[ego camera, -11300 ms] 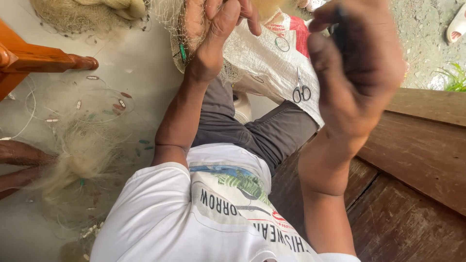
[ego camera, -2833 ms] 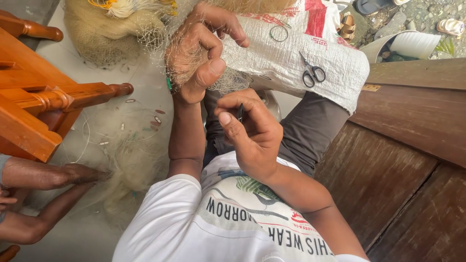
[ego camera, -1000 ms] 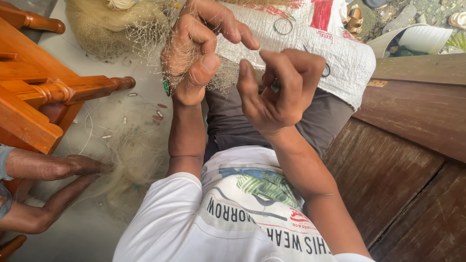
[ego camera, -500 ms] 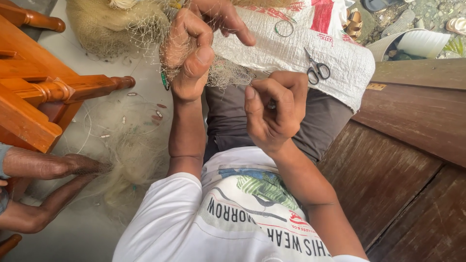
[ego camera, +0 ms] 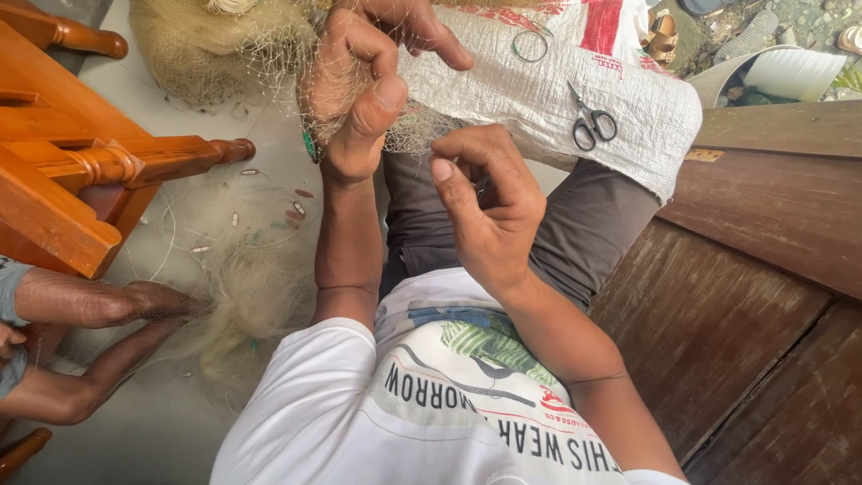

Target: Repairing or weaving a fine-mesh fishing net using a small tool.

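Note:
My left hand [ego camera: 357, 94] is raised over my lap, its fingers and thumb closed on a bunch of fine pale fishing net [ego camera: 314, 85]. The net trails up to a heap [ego camera: 206, 40] at the top left. My right hand [ego camera: 489, 202] hovers just below and to the right of it, palm towards me and fingers curled. A small dark object shows between its thumb and fingers; I cannot tell what it is. The two hands are close but apart. My legs in grey trousers [ego camera: 575, 224] lie beneath them.
Small scissors [ego camera: 593, 121] and a thin ring [ego camera: 530, 45] lie on a white woven sack [ego camera: 548, 90] over my knees. An orange wooden chair [ego camera: 81, 171] stands left, another person's legs [ego camera: 90, 305] below it. Loose net [ego camera: 242, 269] covers the floor. Brown wooden planks [ego camera: 763, 269] run right.
My right hand rose from near my chest toward the left hand, then curled and turned its palm to me. The left hand has kept its hold on the net.

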